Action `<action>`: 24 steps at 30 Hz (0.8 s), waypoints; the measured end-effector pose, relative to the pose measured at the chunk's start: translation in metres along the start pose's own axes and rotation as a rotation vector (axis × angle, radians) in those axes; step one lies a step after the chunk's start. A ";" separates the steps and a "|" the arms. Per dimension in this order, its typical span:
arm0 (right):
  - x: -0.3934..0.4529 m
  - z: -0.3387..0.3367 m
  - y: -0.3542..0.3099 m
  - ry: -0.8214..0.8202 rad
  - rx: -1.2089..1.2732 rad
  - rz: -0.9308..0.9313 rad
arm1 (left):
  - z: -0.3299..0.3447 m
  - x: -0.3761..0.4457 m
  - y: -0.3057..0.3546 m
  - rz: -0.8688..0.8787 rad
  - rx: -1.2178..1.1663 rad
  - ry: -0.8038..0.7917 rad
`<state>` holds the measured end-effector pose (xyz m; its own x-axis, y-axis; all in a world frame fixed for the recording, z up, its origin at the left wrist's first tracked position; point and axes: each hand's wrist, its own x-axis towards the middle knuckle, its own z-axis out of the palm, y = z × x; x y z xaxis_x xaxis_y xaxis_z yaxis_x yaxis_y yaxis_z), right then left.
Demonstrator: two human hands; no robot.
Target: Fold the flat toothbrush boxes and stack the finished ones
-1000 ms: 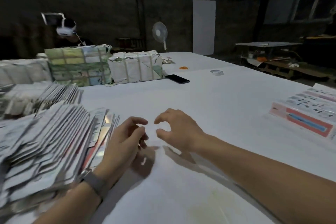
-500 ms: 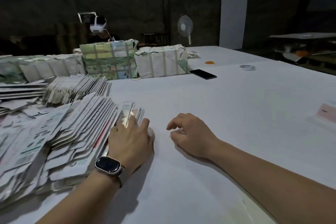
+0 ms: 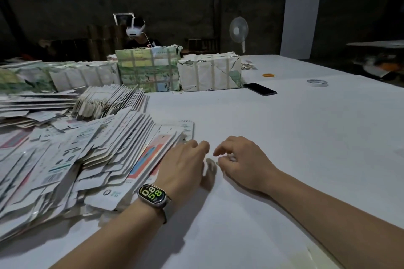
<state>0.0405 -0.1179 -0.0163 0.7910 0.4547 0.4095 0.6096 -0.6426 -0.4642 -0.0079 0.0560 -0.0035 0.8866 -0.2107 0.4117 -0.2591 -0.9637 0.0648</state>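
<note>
— Now, where are the flat toothbrush boxes (image 3: 91, 159) found?

— A fanned heap is seen at about nine o'clock on the white table (image 3: 284, 137), its nearest edge touched by the left hand (image 3: 182, 166). No finished stack can be made out.

— And the fingers?

— The left fingers (image 3: 192, 145) are laid almost straight against the topmost blank (image 3: 153, 155), with nothing gripped. The right hand (image 3: 244, 159), just beside at three o'clock, is loosely curled over the bare table and nothing is held.

— How would a blank be expected to handle?

— Light, thin card is judged: springy along its creases, easily bent, and slippery against its neighbours. One blank is best slid off the heap's edge, then pinched at a long side, away from the small end flaps.
</note>
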 end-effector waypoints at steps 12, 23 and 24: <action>-0.001 -0.001 0.001 0.001 0.066 0.046 | -0.021 -0.001 0.008 0.102 0.009 0.097; 0.007 -0.010 0.003 0.273 0.850 0.397 | -0.005 0.005 0.021 0.016 -0.785 0.584; 0.007 -0.010 0.002 0.284 0.846 0.409 | -0.006 0.005 0.023 -0.054 -0.905 0.557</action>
<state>0.0471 -0.1219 -0.0063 0.9750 0.0593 0.2140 0.2152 -0.0132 -0.9765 -0.0120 0.0339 0.0053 0.6643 0.1541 0.7314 -0.6164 -0.4406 0.6526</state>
